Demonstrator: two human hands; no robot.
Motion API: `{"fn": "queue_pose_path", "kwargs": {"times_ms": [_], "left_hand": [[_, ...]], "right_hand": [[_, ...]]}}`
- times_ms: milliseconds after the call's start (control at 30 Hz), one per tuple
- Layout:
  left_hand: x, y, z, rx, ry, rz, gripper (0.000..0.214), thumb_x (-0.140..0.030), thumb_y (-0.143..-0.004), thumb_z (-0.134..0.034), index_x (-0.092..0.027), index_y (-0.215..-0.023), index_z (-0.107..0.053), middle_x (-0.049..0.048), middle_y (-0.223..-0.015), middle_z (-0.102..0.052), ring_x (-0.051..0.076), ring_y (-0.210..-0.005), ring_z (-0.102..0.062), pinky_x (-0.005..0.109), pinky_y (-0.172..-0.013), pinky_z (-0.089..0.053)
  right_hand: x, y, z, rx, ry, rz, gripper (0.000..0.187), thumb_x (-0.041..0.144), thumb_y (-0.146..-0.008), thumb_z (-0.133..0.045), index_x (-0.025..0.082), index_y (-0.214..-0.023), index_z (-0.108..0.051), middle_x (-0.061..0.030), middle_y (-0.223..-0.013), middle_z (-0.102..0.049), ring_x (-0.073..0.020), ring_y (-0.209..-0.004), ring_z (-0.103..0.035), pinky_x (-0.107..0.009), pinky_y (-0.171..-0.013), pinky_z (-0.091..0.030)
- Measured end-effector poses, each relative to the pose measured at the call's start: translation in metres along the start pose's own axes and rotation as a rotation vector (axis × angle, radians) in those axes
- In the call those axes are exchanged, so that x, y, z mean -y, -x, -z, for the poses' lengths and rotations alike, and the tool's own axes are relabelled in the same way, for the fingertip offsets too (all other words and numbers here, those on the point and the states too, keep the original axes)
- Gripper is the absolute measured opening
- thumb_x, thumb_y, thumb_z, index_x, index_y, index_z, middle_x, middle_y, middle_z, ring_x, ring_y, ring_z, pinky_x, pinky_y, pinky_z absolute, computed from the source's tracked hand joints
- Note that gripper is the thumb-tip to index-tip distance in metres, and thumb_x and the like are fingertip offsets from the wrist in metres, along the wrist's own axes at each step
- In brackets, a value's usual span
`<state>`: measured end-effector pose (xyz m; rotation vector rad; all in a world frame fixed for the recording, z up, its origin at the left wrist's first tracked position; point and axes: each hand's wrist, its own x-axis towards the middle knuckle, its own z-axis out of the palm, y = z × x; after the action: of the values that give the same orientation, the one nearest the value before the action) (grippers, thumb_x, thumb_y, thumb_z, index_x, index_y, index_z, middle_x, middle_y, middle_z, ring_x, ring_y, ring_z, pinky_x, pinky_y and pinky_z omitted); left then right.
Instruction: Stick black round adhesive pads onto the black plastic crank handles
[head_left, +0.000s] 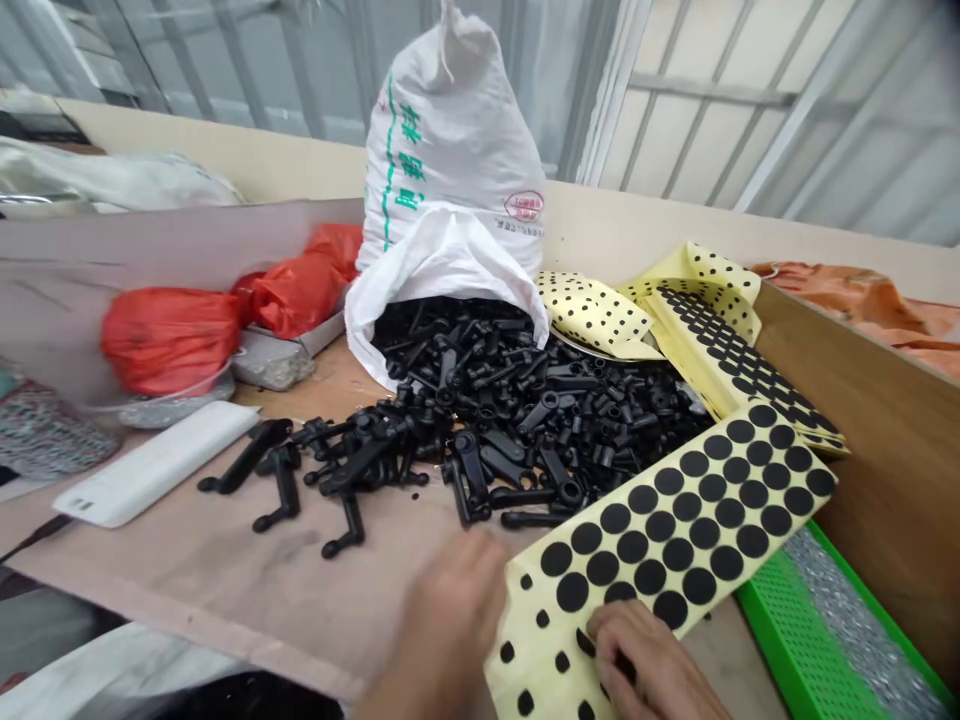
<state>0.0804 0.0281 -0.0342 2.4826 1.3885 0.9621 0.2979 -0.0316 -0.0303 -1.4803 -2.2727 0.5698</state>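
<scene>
My right hand (649, 665) is over the lower part of a yellow sheet of round black stickers (660, 520). Its fingers are curled and pinched together at a black round sticker (586, 642), which appears tilted off the sheet. Between those fingers a dark patch shows that I cannot make out. Left of the sheet's torn-looking edge is my left hand (457, 610), blurred by motion, its fingers too smeared to read. Just beyond it lie black plastic crank handles (469, 470), part of a large heap spilling from a white woven sack (457, 150).
Finished-looking black cranks (285, 485) lie at left beside a white flat box (157, 465). Red plastic bags (171, 340) stand behind. At right are more sticker sheets (742, 350), a green basket (802, 620) of small metal pieces, and a wooden side board (885, 430).
</scene>
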Motion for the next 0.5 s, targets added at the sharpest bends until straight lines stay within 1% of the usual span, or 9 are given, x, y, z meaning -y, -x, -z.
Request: {"fn": "queue_pose_path", "kwargs": {"times_ms": [33,100,133,200,333,433,500], "left_hand": [[0.011,-0.009,0.009,0.009,-0.029,0.094,0.029,-0.019,-0.088,-0.035,-0.017,-0.098,-0.062,0.0086,-0.087,-0.068,0.021,-0.078,-0.063,0.029,-0.066,-0.048],[0.030,-0.027,0.019,0.070,-0.083,0.262,0.035,-0.028,-0.089,-0.035,-0.012,-0.111,-0.057,0.0125,-0.083,-0.068,0.028,-0.073,-0.064,0.036,-0.063,-0.047],[0.038,-0.035,0.020,0.104,-0.101,0.325,0.039,-0.032,-0.089,-0.037,-0.011,-0.115,-0.055,0.0132,-0.081,-0.069,0.030,-0.072,-0.064,0.038,-0.062,-0.046],[0.048,-0.047,0.017,0.170,-0.106,0.404,0.045,-0.039,-0.087,-0.040,-0.012,-0.122,-0.051,0.0117,-0.078,-0.069,0.032,-0.072,-0.065,0.037,-0.061,-0.045],[0.053,-0.053,0.013,0.238,-0.052,0.446,0.053,-0.041,-0.086,-0.042,-0.012,-0.130,-0.042,0.0049,-0.074,-0.068,0.027,-0.074,-0.065,0.032,-0.063,-0.045],[0.052,-0.052,0.015,0.247,-0.042,0.436,0.054,-0.040,-0.085,-0.044,-0.013,-0.132,-0.041,0.0039,-0.076,-0.067,0.025,-0.074,-0.064,0.030,-0.063,-0.045],[0.051,-0.051,0.016,0.248,-0.052,0.414,0.051,-0.034,-0.084,-0.044,-0.015,-0.131,-0.042,0.0047,-0.080,-0.067,0.025,-0.076,-0.064,0.030,-0.064,-0.045]], "right_hand": [[0.003,0.001,0.004,0.026,-0.069,-0.034,0.017,0.013,-0.086,-0.043,0.022,-0.072,-0.045,-0.0034,-0.080,-0.062,-0.0176,-0.075,-0.060,-0.029,-0.068,-0.049],[0.007,0.003,0.011,0.046,-0.212,-0.107,0.016,0.017,-0.088,-0.043,0.021,-0.073,-0.047,-0.0044,-0.090,-0.063,-0.0187,-0.086,-0.059,-0.030,-0.077,-0.047],[0.008,0.004,0.014,0.040,-0.276,-0.146,0.016,0.019,-0.088,-0.044,0.021,-0.073,-0.048,-0.0046,-0.093,-0.063,-0.0192,-0.090,-0.059,-0.030,-0.079,-0.046],[0.007,0.005,0.017,0.006,-0.385,-0.204,0.017,0.021,-0.088,-0.046,0.021,-0.071,-0.049,-0.0049,-0.096,-0.062,-0.0197,-0.092,-0.058,-0.030,-0.080,-0.044],[-0.002,0.005,0.013,-0.092,-0.539,-0.233,0.018,0.028,-0.088,-0.048,0.021,-0.071,-0.050,-0.0056,-0.097,-0.059,-0.0206,-0.093,-0.057,-0.029,-0.079,-0.042],[-0.007,0.004,0.009,-0.100,-0.592,-0.229,0.021,0.033,-0.088,-0.049,0.021,-0.072,-0.050,-0.0056,-0.096,-0.059,-0.0216,-0.095,-0.056,-0.028,-0.079,-0.041],[-0.008,0.004,0.006,-0.090,-0.614,-0.223,0.022,0.036,-0.089,-0.048,0.021,-0.072,-0.050,-0.0058,-0.095,-0.059,-0.0222,-0.096,-0.055,-0.028,-0.079,-0.041]]}}
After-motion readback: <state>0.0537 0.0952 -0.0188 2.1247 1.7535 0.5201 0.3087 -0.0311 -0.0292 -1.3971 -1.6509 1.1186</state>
